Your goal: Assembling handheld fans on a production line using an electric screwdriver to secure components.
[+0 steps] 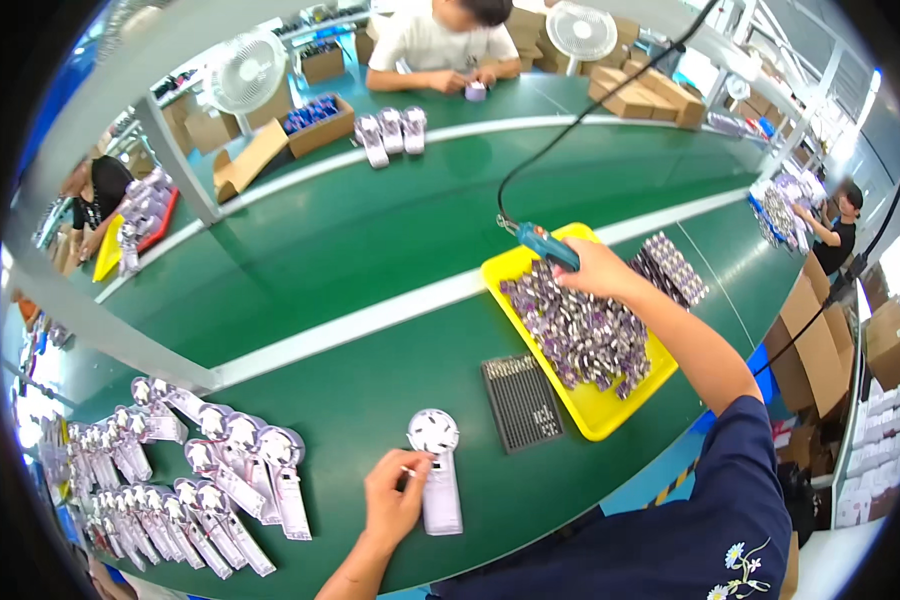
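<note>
My right hand (598,270) is wrapped round a teal electric screwdriver (547,246), which hangs from a black cord and is held over a yellow tray (597,428). Heaped in that tray are many small purple and silver parts (590,335). Flat on the green table lies a pale lilac handheld fan (442,500) with a round slotted head. My left hand (393,500) is at its left edge, thumb and forefinger pinched by the neck. A small whitish bit shows at those fingertips, too small to name. Beside the tray is a dark gridded screw tray (523,405).
Rows of similar lilac fans (210,470) cover the table's left. More small parts stand in a block (670,268) right of the tray. A pale rail (370,322) crosses the table. Opposite, a co-worker (445,50) handles a small part; other people work at both sides.
</note>
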Demonstrator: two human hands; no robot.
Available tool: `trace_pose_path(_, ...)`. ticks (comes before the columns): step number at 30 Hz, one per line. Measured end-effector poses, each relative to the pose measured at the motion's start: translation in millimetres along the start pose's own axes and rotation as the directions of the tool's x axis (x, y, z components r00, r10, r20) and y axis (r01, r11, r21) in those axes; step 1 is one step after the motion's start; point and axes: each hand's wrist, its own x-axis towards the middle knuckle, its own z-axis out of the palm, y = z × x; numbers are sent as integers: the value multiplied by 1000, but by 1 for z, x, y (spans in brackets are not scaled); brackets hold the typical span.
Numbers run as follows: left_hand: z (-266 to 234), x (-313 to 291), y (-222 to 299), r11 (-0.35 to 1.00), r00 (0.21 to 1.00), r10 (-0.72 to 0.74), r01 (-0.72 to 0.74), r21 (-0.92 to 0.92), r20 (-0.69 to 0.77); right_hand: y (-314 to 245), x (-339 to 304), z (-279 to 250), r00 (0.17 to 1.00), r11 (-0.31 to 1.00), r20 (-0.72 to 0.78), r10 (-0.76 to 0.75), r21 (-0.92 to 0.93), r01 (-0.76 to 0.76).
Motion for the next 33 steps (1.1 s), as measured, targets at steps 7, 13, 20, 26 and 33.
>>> trace_pose_path(7, 12, -23, 18, 996, 998, 55, -57, 65, 28, -8, -13, -1, 997, 1000, -74, -27, -9, 26)
trace_pose_path(13, 22, -24, 18, 999, 989, 44, -40, 28, -140, -98, -77, 10, 981, 994, -166, -100, 23, 105)
trace_pose_path(20, 12, 1, 24, 986, 993, 81, -67, 153, -84, -166, -153, 83, 956, 970, 180, -233, 112, 215)
trace_pose_path(26, 7, 2, 20, 997, 994, -59, 54, -49, -93, -178, -158, 115, 942, 969, 242, -233, 143, 204)
trace_pose_path(33, 9, -12, 12, 991, 994, -87, 80, -108, -59, -179, -162, 130, 936, 967, 246, -252, 41, 250)
